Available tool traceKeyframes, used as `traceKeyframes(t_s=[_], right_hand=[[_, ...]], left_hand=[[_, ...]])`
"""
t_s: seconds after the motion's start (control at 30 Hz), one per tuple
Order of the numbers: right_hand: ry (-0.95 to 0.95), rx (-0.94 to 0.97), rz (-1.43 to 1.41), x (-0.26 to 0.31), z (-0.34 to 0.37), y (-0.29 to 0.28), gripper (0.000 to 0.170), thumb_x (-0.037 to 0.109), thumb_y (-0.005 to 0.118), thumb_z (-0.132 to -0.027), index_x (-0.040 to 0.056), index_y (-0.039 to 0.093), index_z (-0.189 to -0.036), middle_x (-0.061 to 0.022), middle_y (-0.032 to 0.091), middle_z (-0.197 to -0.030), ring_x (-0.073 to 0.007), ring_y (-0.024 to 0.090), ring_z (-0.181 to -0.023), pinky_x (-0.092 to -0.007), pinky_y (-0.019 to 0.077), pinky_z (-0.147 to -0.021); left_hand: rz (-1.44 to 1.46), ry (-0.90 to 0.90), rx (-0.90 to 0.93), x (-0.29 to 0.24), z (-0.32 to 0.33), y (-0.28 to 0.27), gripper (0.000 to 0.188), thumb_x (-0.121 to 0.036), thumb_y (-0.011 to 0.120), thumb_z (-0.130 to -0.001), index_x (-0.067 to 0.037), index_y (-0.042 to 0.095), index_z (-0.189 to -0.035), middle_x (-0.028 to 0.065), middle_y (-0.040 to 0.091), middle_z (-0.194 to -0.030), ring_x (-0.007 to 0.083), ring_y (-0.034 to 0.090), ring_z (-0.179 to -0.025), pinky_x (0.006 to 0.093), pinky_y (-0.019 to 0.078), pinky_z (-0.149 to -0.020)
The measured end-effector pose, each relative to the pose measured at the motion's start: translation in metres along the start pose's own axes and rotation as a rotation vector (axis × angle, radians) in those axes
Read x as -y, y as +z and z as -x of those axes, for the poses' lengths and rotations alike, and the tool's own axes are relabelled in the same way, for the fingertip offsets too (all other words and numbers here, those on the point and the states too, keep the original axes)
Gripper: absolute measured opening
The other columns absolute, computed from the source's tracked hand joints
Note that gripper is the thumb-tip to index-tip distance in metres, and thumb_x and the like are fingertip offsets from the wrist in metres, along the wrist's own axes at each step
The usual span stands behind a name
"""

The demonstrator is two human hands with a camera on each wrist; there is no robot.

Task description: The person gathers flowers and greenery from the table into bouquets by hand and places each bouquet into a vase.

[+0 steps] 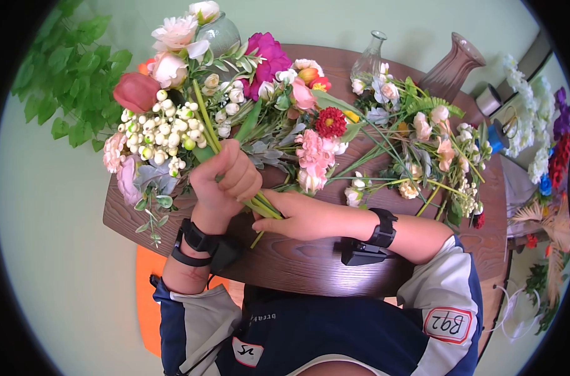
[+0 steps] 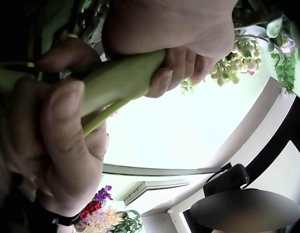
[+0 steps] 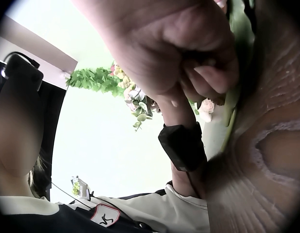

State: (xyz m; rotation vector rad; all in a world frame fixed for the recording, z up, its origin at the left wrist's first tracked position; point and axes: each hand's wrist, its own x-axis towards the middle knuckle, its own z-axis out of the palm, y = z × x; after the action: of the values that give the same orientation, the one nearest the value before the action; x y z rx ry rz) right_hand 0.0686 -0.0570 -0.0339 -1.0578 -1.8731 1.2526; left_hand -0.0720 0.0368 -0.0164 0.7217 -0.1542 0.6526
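A dark brown wooden table stretches in front of the person, its near edge curved. A thick mass of artificial flowers fills its left and middle, in pink, white, magenta and red, while a looser spread of flowers lies over the right half, stems crossing. Green leafy vine hangs against the pale wall at the left. Toward the back edge stand a purplish glass vase, a rounded glass vase partly hidden by blooms, and a clear narrow-necked vase. A cluster of white berries sits just beyond the left hand, which is closed in a fist around a bundle of green stems. The right hand pinches the same bundle lower down, its thumb lying across it. The bundle slants above the table's near side, its flower end away from the body; which blooms belong to it cannot be told. One thin stem end pokes out below the right thumb.
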Motion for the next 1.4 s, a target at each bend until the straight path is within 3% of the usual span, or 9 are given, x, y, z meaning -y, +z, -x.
traceKeyframes(t_s=[0.07, 0.13, 0.23, 0.37, 0.53, 0.73, 0.97, 1.03, 1.4], right_hand=[[-0.044, 0.007, -0.007, 0.004, 0.001, -0.002, 0.028, 0.025, 0.055, -0.087, 0.0, 0.047, -0.095, -0.0127, 0.061, -0.077, -0.0269, 0.061, -0.072, -0.0352, 0.045, -0.063], [0.174, 0.129, -0.204, 0.015, 0.001, -0.007, 0.026, 0.026, 0.056, -0.087, 0.0017, 0.05, -0.092, -0.0064, 0.061, -0.072, -0.0158, 0.059, -0.065, -0.0295, 0.0447, -0.057], [0.07, 0.154, -0.239, -0.003, -0.004, -0.007, 0.02, 0.02, 0.051, -0.091, 0.0027, 0.05, -0.102, -0.0024, 0.059, -0.077, -0.0075, 0.055, -0.068, -0.0239, 0.0444, -0.06], [0.112, 0.205, -0.422, -0.002, -0.003, -0.007, 0.02, 0.019, 0.049, -0.092, 0.0026, 0.05, -0.102, -0.002, 0.058, -0.075, -0.0077, 0.052, -0.063, -0.0245, 0.0433, -0.058], [0.118, 0.072, -0.096, 0.003, -0.002, -0.008, 0.027, 0.024, 0.055, -0.088, -0.001, 0.049, -0.098, -0.0136, 0.06, -0.076, -0.0237, 0.057, -0.067, -0.0341, 0.0441, -0.062], [0.13, 0.06, -0.115, 0.001, -0.002, -0.005, 0.032, 0.028, 0.057, -0.086, -0.0014, 0.049, -0.096, -0.0185, 0.059, -0.077, -0.03, 0.056, -0.068, -0.0365, 0.0432, -0.063], [0.14, 0.136, -0.158, 0.005, -0.002, -0.011, 0.027, 0.027, 0.054, -0.088, 0.0011, 0.05, -0.095, -0.0119, 0.06, -0.074, -0.0179, 0.058, -0.063, -0.0298, 0.0455, -0.055], [0.272, 0.292, -0.23, 0.013, -0.003, -0.02, 0.026, 0.024, 0.048, -0.092, 0.0014, 0.05, -0.105, -0.0017, 0.056, -0.071, -0.0106, 0.054, -0.061, -0.0247, 0.0452, -0.052], [0.194, 0.252, -0.116, 0.015, -0.002, -0.023, 0.02, 0.021, 0.05, -0.091, 0.002, 0.045, -0.086, -0.0032, 0.055, -0.063, -0.012, 0.053, -0.049, -0.0244, 0.0427, -0.043]], left_hand=[[0.038, -0.036, -0.014, 0.001, 0.0, -0.002, 0.033, -0.024, 0.043, -0.091, -0.014, 0.031, -0.062, -0.0066, 0.024, -0.043, 0.0061, 0.021, -0.033, 0.0224, 0.0231, -0.036], [0.042, -0.043, -0.015, 0.001, 0.0, -0.002, 0.033, -0.023, 0.043, -0.091, -0.014, 0.031, -0.062, -0.0067, 0.024, -0.043, 0.0061, 0.02, -0.033, 0.0223, 0.023, -0.036], [0.065, -0.052, -0.029, 0.0, 0.0, -0.001, 0.032, -0.022, 0.043, -0.09, -0.014, 0.032, -0.061, -0.0067, 0.024, -0.043, 0.006, 0.02, -0.033, 0.0224, 0.0228, -0.036], [0.0, -0.062, -0.014, 0.0, 0.0, 0.001, 0.031, -0.021, 0.043, -0.09, -0.013, 0.032, -0.062, -0.0065, 0.025, -0.043, 0.0061, 0.021, -0.033, 0.0228, 0.0223, -0.037], [-0.084, -0.059, 0.029, 0.001, 0.001, 0.003, 0.03, -0.02, 0.043, -0.09, -0.013, 0.032, -0.063, -0.0064, 0.025, -0.044, 0.0062, 0.021, -0.034, 0.023, 0.0215, -0.037], [-0.08, -0.053, 0.038, 0.001, 0.001, 0.003, 0.031, -0.021, 0.044, -0.09, -0.012, 0.033, -0.063, -0.0062, 0.026, -0.044, 0.0062, 0.021, -0.034, 0.0231, 0.0212, -0.038], [-0.079, -0.062, 0.018, 0.003, 0.0, 0.004, 0.032, -0.02, 0.045, -0.09, -0.012, 0.032, -0.062, -0.0055, 0.026, -0.043, 0.0065, 0.022, -0.034, 0.0234, 0.0215, -0.038], [-0.074, -0.061, 0.018, 0.003, 0.001, 0.005, 0.032, -0.02, 0.045, -0.09, -0.012, 0.032, -0.062, -0.0055, 0.025, -0.043, 0.0066, 0.022, -0.034, 0.0235, 0.0217, -0.037], [-0.055, -0.042, 0.052, 0.002, 0.001, 0.005, 0.031, -0.02, 0.046, -0.09, -0.012, 0.033, -0.063, -0.0058, 0.026, -0.044, 0.0066, 0.022, -0.035, 0.0236, 0.022, -0.038]])
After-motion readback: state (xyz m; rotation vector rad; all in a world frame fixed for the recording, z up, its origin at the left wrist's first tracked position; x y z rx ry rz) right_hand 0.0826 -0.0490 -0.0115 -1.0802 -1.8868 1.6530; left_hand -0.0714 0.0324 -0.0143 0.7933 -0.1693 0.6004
